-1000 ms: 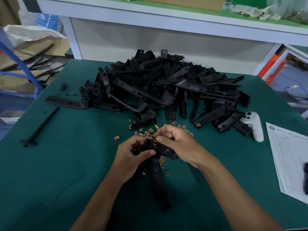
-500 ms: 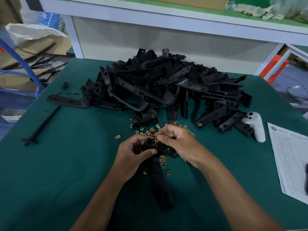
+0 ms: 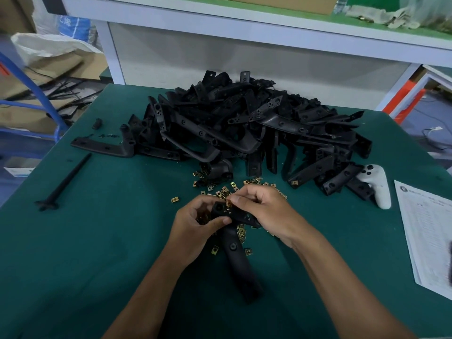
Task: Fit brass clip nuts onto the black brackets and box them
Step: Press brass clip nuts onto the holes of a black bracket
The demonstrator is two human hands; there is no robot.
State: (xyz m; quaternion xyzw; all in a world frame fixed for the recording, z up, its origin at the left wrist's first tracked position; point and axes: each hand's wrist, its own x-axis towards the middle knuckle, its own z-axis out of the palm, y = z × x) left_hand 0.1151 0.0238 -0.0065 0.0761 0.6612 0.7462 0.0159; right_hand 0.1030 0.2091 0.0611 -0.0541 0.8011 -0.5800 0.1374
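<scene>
Near bench (image 3: 85, 265) centre: left hand (image 3: 193, 228) grips black bracket (image 3: 234, 253), thumb across top; right hand (image 3: 266, 211) pinches brass clip nut (image 3: 229, 203) against bracket end.

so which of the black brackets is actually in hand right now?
The bracket nearest the camera, apart from the pile. The left hand grips its upper end and the right hand pinches a brass clip nut at it.

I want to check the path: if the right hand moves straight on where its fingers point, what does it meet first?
Probably the left hand, just past the brass clip nut that the right hand pinches at the bracket; depth is unclear.
</scene>
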